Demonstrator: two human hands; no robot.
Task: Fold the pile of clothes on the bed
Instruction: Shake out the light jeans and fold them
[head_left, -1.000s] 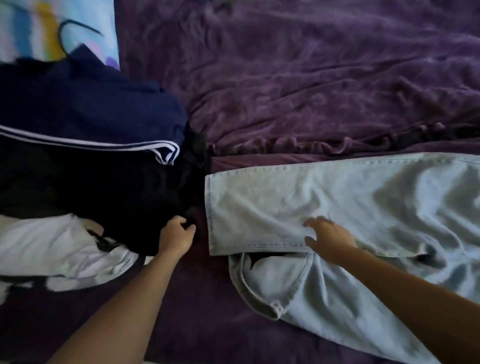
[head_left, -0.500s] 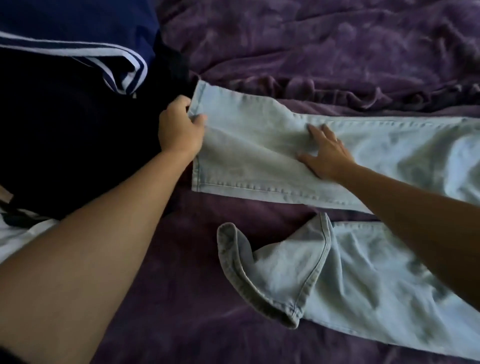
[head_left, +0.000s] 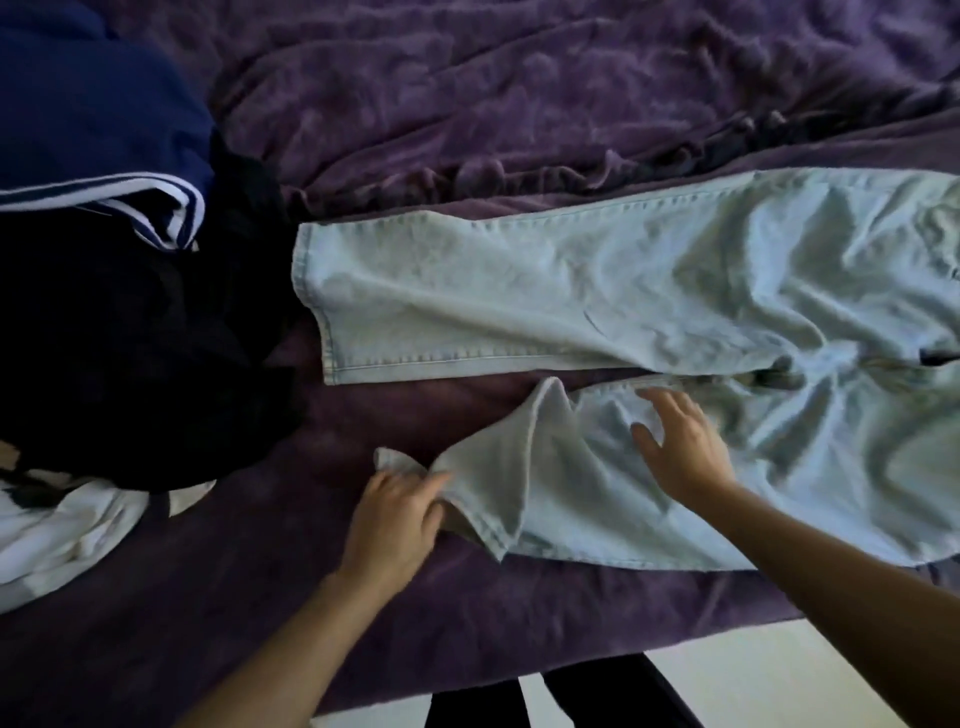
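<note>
Jeans (head_left: 571, 291) run past the right edge; left hand (head_left: 395, 519) pinches their crumpled hem (head_left: 410, 464), right hand (head_left: 680, 447) spreads open over them.

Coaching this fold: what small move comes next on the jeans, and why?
Probably the left hand pulls the near leg's bunched hem leftward to straighten it while the right hand pins that leg; the far leg already lies flat.

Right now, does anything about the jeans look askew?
Yes. The near leg of the jeans is bunched and folded back at its hem, where the left hand grips it; the far leg lies flat. The right hand spreads over the near leg.
</note>
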